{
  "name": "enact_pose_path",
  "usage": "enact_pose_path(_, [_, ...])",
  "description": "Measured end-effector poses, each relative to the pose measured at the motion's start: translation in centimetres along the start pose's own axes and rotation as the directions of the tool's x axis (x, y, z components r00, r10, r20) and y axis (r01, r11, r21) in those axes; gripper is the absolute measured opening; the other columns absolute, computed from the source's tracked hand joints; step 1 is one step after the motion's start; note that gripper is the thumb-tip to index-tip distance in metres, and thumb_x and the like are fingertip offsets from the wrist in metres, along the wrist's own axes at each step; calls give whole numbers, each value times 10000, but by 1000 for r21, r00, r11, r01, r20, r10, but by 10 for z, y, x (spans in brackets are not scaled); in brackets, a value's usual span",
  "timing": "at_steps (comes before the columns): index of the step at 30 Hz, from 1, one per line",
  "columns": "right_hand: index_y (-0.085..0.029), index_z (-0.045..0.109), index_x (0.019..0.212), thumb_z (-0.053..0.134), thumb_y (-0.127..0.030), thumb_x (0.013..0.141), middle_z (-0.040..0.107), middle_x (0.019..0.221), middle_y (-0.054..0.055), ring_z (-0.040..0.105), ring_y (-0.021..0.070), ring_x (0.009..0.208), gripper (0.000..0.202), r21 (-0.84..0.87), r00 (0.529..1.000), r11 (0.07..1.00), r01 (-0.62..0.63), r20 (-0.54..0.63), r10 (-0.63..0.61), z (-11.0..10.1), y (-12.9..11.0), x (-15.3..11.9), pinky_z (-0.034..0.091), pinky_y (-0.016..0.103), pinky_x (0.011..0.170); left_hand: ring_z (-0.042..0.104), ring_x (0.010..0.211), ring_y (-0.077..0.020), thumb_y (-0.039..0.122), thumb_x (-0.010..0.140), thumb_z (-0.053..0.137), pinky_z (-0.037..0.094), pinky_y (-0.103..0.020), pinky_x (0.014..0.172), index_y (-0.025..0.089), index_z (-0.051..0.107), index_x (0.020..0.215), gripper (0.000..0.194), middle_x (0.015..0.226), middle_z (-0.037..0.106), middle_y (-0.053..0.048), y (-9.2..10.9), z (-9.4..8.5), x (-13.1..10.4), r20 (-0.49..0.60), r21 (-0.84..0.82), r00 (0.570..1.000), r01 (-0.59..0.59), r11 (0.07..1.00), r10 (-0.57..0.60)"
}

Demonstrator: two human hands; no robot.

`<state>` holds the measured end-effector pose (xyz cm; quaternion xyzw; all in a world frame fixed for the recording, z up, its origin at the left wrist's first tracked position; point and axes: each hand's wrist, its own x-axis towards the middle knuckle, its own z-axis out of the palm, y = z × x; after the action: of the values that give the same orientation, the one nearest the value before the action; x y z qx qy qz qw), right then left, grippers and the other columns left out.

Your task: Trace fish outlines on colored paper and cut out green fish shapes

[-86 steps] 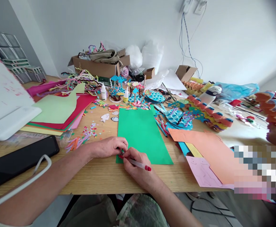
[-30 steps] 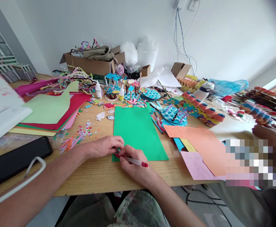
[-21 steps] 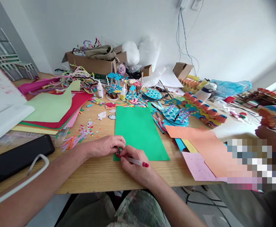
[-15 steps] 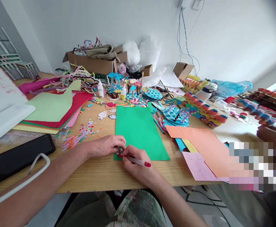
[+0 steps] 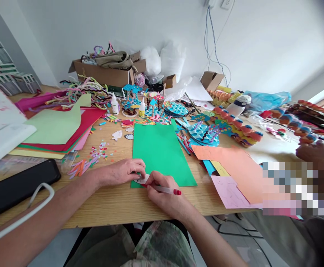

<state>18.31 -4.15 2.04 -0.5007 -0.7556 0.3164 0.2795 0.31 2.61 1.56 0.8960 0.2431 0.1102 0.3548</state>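
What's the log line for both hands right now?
left hand: on white cutout | right hand: gripping red-ended pen, writing end at cutout's near edge | cutout: over green sheet, near-left corner

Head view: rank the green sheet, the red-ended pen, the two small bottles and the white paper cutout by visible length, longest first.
1. Green sheet, clearly longest
2. Red-ended pen, partly hidden
3. White bottle and yellow-labelled bottle: too alike to rank
Unranked: white paper cutout, partly covered; its visible part is close to the bottles.
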Motion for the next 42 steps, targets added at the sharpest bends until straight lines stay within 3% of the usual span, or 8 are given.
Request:
enact_pose_path(17, [-190,480,610,452,-91,677,531,557,-55,441,71,480,123,33,999,999,35,-31,-34,1,7,-2,290,168,465,499,849,-142,254,866,483,369,-223,764,185,592,802,144,893,516,-6,7,6,0,-43,60,999,33,998,-30])
enact_pose_path(42, [-185,504,609,462,-97,670,548,563,-42,452,79,504,114,10,998,999,-50,-21,51,-4,4,-2,288,168,475,498,840,-130,240,884,459,369,-214,753,194,608,866,157,924,469,-8,7,7,0,-1,114,999,46,992,-46])
